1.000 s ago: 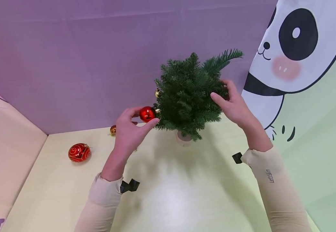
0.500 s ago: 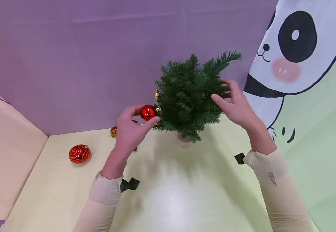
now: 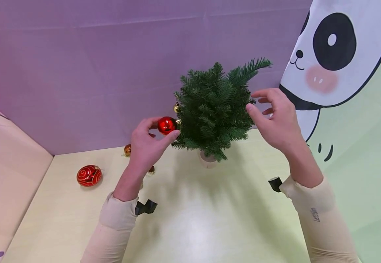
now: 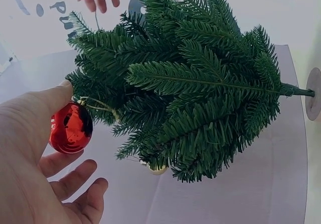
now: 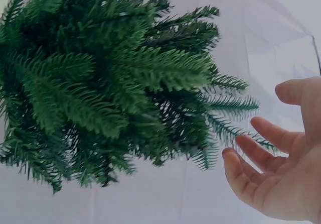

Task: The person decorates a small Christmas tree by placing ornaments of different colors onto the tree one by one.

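Observation:
My left hand (image 3: 146,142) pinches a shiny red Christmas bauble (image 3: 166,126) between thumb and fingers at the left side of a small artificial Christmas tree (image 3: 210,109). In the left wrist view, the bauble's thin gold string (image 4: 103,106) reaches toward the green branches. My right hand (image 3: 276,117) is at the tree's right side, fingers spread and loosely bent, holding nothing. Its fingertips (image 5: 230,153) are close to a branch tip in the right wrist view. A gold bauble (image 3: 176,107) shows at the tree's left edge, partly hidden by needles.
A red bauble with swirls (image 3: 89,175) lies on the pale table (image 3: 190,219) at left. Behind my left hand are an orange-gold bauble (image 3: 127,150) and a small dark reddish ornament (image 3: 151,170). The tree's round base (image 3: 208,160) stands near the purple backdrop (image 3: 111,73).
My right hand has drawn away from the branches to the right, its fingers coming into fuller view. The left hand stays by the tree, with the red bauble slightly higher.

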The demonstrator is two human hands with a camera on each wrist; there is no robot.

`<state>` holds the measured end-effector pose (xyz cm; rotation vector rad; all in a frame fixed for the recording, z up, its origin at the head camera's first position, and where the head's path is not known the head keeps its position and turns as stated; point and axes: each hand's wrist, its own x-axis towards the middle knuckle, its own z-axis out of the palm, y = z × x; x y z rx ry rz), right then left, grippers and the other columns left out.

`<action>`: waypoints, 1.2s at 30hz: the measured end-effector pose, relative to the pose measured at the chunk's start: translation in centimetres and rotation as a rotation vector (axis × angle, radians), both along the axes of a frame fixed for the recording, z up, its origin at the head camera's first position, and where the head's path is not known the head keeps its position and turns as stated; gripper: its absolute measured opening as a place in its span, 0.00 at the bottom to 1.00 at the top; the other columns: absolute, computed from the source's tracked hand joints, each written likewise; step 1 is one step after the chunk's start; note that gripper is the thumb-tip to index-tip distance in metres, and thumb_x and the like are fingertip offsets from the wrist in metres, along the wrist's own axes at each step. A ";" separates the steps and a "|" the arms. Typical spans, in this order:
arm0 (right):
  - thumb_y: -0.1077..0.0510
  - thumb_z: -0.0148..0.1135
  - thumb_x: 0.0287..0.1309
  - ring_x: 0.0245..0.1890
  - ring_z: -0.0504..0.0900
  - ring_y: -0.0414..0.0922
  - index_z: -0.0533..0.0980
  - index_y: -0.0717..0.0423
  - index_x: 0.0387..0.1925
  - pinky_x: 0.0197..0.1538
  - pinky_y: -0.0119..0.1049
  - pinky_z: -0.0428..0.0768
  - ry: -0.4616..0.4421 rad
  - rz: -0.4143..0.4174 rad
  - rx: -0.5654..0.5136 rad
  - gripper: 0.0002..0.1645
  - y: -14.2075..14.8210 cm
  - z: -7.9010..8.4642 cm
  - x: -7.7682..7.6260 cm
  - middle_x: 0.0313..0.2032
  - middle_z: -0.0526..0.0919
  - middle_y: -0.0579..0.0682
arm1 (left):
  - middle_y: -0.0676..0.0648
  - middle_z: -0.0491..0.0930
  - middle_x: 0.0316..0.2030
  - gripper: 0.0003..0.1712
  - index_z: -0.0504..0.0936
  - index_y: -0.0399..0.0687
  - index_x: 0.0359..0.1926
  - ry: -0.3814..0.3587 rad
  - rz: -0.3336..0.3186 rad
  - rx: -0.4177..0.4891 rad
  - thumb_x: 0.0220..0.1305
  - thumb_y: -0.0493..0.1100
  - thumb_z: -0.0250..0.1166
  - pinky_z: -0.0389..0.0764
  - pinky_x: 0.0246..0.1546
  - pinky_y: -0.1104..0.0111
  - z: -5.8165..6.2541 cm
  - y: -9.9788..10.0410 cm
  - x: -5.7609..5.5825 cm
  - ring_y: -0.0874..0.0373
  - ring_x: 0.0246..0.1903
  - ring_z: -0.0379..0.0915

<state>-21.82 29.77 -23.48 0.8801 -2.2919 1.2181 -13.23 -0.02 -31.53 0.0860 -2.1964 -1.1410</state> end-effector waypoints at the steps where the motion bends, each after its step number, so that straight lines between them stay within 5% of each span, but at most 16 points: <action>1: 0.56 0.60 0.64 0.49 0.75 0.44 0.78 0.60 0.51 0.44 0.28 0.73 0.006 0.011 -0.006 0.16 -0.1 0.1 0.2 0.49 0.77 0.52 | 0.50 0.78 0.45 0.31 0.81 0.45 0.53 -0.002 0.001 0.000 0.51 0.55 0.76 0.74 0.43 0.59 0.1 0.0 0.0 0.57 0.46 0.72; 21: 0.61 0.66 0.59 0.40 0.76 0.40 0.81 0.58 0.41 0.43 0.35 0.76 0.118 0.224 0.069 0.08 -2.4 1.9 2.0 0.39 0.82 0.48 | 0.49 0.79 0.43 0.30 0.81 0.43 0.52 0.060 -0.032 0.050 0.51 0.53 0.76 0.75 0.41 0.57 0.8 0.0 -0.8 0.58 0.44 0.72; 36: 0.53 0.66 0.60 0.44 0.75 0.42 0.82 0.54 0.42 0.42 0.38 0.74 0.123 0.222 0.240 0.12 -5.4 3.8 1.9 0.41 0.82 0.45 | 0.50 0.80 0.43 0.26 0.81 0.44 0.52 0.039 -0.168 0.071 0.54 0.49 0.75 0.74 0.39 0.65 3.4 -1.4 -2.1 0.61 0.43 0.71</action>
